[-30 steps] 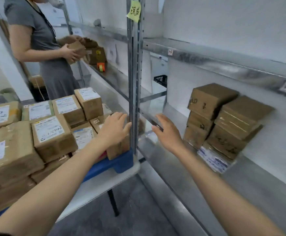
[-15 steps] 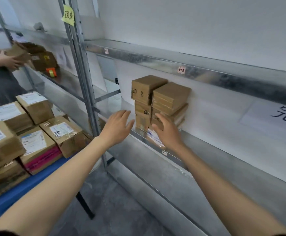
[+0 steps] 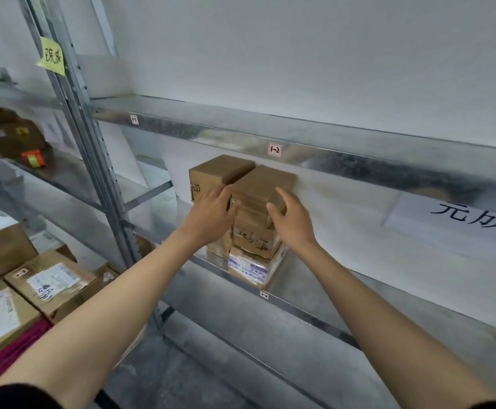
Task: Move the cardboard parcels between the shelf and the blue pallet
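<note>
Two stacks of brown cardboard parcels stand side by side on the metal shelf (image 3: 302, 309). My right hand (image 3: 292, 224) curls its thumb and fingers round the right front corner of the right stack's top parcel (image 3: 263, 181). My left hand (image 3: 211, 215) lies with straight fingers against that parcel's left side, in the gap beside the left stack's top parcel (image 3: 218, 169). Under it sit a parcel with handwriting (image 3: 255, 242) and a white-labelled parcel (image 3: 249, 268). More labelled parcels (image 3: 49, 284) lie at the lower left; the pallet under them is hidden.
A steel upright (image 3: 93, 160) with a yellow note (image 3: 52, 56) stands left of the stacks. The upper shelf (image 3: 358, 157) hangs close above them. An orange tape dispenser (image 3: 34, 158) and dark parcels sit on the far-left shelf. A paper sign (image 3: 462, 216) hangs at right.
I have turned right from the pallet parcels towards the shelf. Both hands moved up and forward from open air onto the top parcel of the right stack. The other person has left view.
</note>
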